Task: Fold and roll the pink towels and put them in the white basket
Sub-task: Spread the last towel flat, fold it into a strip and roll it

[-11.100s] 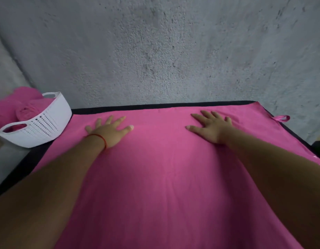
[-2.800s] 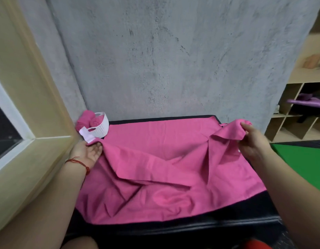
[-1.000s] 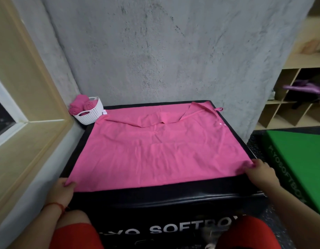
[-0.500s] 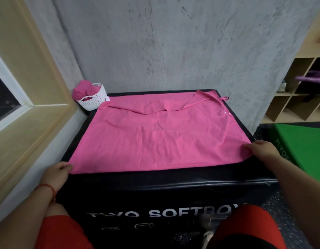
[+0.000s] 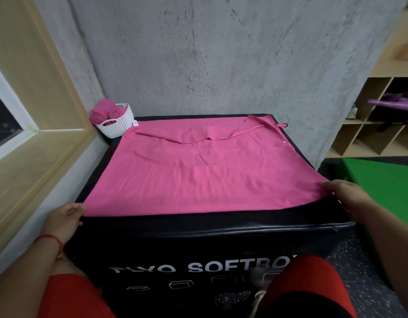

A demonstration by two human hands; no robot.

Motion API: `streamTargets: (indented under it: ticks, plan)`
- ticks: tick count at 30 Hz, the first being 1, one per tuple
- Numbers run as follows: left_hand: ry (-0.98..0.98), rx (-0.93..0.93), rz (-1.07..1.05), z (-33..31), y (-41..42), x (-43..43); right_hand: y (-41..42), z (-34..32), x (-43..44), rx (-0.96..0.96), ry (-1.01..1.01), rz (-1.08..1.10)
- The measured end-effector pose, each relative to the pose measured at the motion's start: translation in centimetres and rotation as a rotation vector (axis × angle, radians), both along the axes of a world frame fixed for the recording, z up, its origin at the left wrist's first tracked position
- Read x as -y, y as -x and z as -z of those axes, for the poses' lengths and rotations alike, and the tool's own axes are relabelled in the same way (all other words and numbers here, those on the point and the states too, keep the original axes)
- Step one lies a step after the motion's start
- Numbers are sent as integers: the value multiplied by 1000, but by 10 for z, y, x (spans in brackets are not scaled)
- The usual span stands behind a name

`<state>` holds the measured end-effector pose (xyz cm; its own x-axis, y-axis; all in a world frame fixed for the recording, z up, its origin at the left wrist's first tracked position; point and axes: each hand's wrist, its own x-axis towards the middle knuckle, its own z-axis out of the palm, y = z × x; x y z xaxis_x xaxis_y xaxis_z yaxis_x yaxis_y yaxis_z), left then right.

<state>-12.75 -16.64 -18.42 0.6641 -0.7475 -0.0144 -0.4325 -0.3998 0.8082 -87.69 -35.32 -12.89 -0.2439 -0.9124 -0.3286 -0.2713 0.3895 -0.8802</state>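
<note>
Done: some rolled towels (image 5: 103,113) already sit in the white basket (image 5: 117,126).
Basket spot: at the far left corner of the black box (image 5: 198,232), about 11 o'clock.
Towel now: one pink towel (image 5: 198,177) lies spread out on top of the box and covers most of it.
Towel shape: mostly flat. The far edge, at 12 o'clock, is bunched and flipped back on itself. A small loop (image 5: 282,125) sticks out at the far right corner, near 1 o'clock.
Left to do: this towel looks not yet folded, not yet rolled, and it is not in the basket. The messy far edge likely needs smoothing first.
Left hand (image 5: 65,216): at the near left corner of the towel, about 7 o'clock. Its fingers curl in and seem to pinch that corner.
Right hand (image 5: 345,195): at the near right corner, about 4 o'clock. Its fingertips pinch the corner, and the cloth lifts a little there.
Arms: both reach forward, wide apart, one on each side of the box.
Step, as a guess: pulling the towel flat before the first fold.
</note>
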Motion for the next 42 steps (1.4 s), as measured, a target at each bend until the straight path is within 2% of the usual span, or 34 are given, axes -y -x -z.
streamTargets:
  ticks: [3,8,11,16,20,22,26,31,34,36,39,42]
  plan:
    - [-27,-21,-27,3,-4,0,6,-1,-9,-115,57,43]
    - [-104,70,-18,1,-6,-4,21,21,-20,-599,-7,-86]
    - [-165,141,-36,-7,5,-6,23,29,-23,-709,-9,-138]
    - [-210,112,-44,-9,0,-11,26,30,-26,-734,-9,-136]
    - [-91,-118,-86,-18,5,-19,28,27,-32,-667,72,-33]
    - [-129,-118,-78,-19,3,-22,29,30,-37,-662,47,-28]
    - [-358,100,49,-22,3,-26,33,40,-45,-736,7,-76]
    - [-432,226,94,-27,3,-23,32,43,-41,-894,-65,-73]
    - [-332,453,114,-28,25,-15,10,41,-49,-1079,22,-129]
    - [-191,586,346,-21,63,-4,-21,41,-55,-1143,200,-252]
    - [-91,570,678,-13,140,21,-96,41,-69,-942,440,-503]
    - [-153,606,784,-20,227,42,-180,40,-89,-809,537,-771]
